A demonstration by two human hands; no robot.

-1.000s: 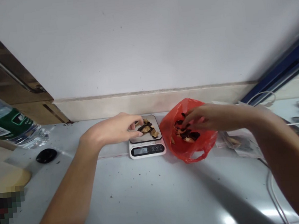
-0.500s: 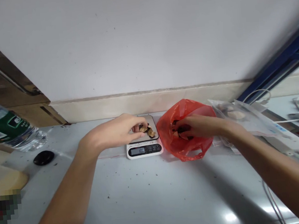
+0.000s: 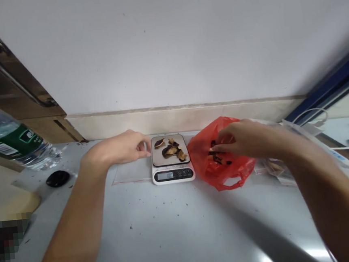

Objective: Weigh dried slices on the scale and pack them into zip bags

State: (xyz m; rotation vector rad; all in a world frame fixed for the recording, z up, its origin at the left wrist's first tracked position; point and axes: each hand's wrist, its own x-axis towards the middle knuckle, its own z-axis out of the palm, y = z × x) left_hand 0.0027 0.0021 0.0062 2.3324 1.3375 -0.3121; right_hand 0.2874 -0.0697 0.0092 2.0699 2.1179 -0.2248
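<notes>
A white kitchen scale (image 3: 174, 177) stands against the wall, its display reading about 10.0. On its plate lie several dried mushroom slices (image 3: 170, 150), brown with dark edges. My left hand (image 3: 124, 147) hovers just left of the plate, thumb and fingers curled together, and no slice shows in them. To the right of the scale, a red plastic bag (image 3: 202, 167) sits with its mouth spread and more dark dried slices inside. Reaching in over its rim, my right hand (image 3: 245, 139) pinches a dark slice between thumb and fingers, partly blurred.
A water bottle (image 3: 13, 139) with a green label and a black oval object (image 3: 57, 178) are at left. A clear flat bag (image 3: 132, 172) lies beside the scale. Plastic bags (image 3: 277, 167) and white cables (image 3: 311, 111) crowd the right. Dark crumbs dot the table.
My left hand has drawn back leftward off the scale's plate, exposing the slices there. My right hand has risen from deeper inside the red bag.
</notes>
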